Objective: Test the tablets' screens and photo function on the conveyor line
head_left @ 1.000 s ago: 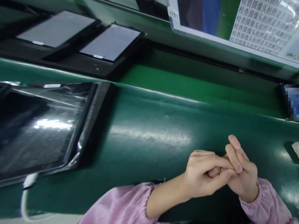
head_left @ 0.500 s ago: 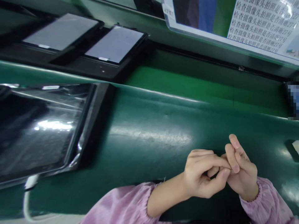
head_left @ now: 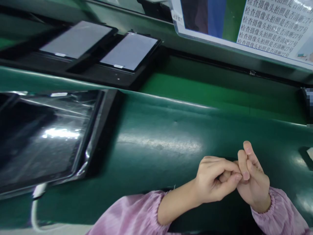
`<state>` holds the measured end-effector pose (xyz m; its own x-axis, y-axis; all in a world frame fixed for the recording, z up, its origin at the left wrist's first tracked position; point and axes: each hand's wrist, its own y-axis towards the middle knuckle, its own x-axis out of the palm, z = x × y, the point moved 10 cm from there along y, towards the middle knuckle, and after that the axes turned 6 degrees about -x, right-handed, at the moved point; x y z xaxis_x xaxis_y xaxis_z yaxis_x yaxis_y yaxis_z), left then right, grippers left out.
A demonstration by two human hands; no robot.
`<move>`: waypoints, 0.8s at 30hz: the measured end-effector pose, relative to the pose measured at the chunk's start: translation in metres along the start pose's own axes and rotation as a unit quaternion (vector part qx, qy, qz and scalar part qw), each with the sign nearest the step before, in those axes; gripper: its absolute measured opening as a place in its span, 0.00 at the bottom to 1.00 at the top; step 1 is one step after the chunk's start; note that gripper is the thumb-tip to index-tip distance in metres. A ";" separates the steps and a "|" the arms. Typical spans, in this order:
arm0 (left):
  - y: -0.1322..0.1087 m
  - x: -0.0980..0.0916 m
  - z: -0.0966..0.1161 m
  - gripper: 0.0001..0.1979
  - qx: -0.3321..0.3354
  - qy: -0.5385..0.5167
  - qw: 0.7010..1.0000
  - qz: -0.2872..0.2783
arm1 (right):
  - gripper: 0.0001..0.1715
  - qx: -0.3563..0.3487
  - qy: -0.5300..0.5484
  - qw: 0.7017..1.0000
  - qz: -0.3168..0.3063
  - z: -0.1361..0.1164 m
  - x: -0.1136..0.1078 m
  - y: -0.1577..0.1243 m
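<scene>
My left hand (head_left: pixel 214 182) and my right hand (head_left: pixel 253 181) meet over the dark green belt (head_left: pixel 158 130) near its front edge. The left hand's fingers are curled and pinch the tip of a right-hand finger. The right hand's fingers are bent and pressed together, pointing up. I see nothing held in either hand. Both wrists wear pink sleeves (head_left: pixel 132 215). A large tablet (head_left: pixel 46 137) wrapped in shiny film lies on the belt to the left, well away from both hands.
A white cable (head_left: pixel 36 202) hangs from the tablet's near edge. Two more tablets (head_left: pixel 129 50) with grey screens sit in a black tray (head_left: pixel 102 76) on the far lane. A printed instruction sheet (head_left: pixel 269 26) hangs at upper right.
The view has shifted slightly, so the tablets sit further right in the picture. My hands stay joined; the left fingers have closed tighter on the right fingertip.
</scene>
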<state>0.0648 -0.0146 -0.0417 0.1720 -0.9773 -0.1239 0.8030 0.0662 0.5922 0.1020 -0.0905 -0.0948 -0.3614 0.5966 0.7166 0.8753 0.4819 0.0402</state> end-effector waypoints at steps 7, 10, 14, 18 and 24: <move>-0.003 0.000 -0.002 0.07 0.007 0.021 1.000 0.017 | 0.16 0.005 0.002 1.000 0.007 0.005 -0.003 -0.003; -0.003 -0.001 -0.002 0.08 0.007 0.021 1.000 0.022 | 0.15 0.005 0.009 1.000 0.006 0.007 -0.004 -0.004; -0.002 -0.002 0.001 0.08 0.008 0.027 0.999 0.027 | 0.17 0.001 -0.013 1.000 0.012 0.007 -0.004 -0.004; -0.002 -0.004 0.005 0.09 0.017 0.041 0.998 0.034 | 0.19 -0.003 -0.026 1.000 0.006 0.004 0.001 -0.003; -0.002 -0.004 0.005 0.09 0.017 0.047 0.998 0.035 | 0.17 -0.007 -0.019 1.000 0.006 0.002 0.002 -0.002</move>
<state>0.0598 -0.0123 -0.0379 0.2811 -0.9472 -0.1545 0.7673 0.1252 0.6290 0.0983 -0.0889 -0.0945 -0.3623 0.6264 0.6902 0.8838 0.4661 0.0409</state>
